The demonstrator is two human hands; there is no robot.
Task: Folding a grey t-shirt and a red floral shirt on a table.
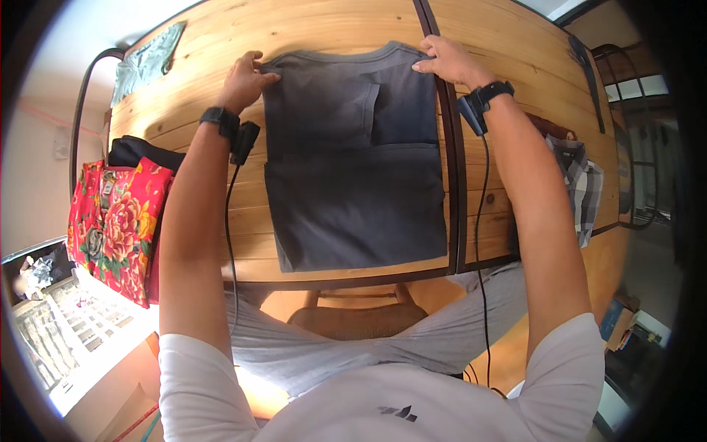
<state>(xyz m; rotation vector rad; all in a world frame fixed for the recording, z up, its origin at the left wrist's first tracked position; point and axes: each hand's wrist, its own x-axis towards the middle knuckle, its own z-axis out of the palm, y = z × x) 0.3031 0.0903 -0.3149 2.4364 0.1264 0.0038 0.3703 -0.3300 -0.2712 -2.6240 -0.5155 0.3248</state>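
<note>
Before me on the wooden table (326, 14) lies a dark grey T-shirt (353, 210), folded into a rectangle with its neckline at the far end. A chest pocket (371, 113) shows on its upper half, and a folded edge crosses the middle. My left hand (246, 83) grips the far left corner of the shirt between thumb and fingers. At the far right corner my right hand (450, 63) has hold of the cloth, close to the dark seam strip (448, 143) in the table.
Left lie a red floral garment (121, 221) and black cloth (143, 152); a pale green cloth (149, 61) is at the far left. A checked shirt (585, 188) lies right. Cables (231, 221) hang from both wrist devices. A chair (359, 321) stands under the near edge.
</note>
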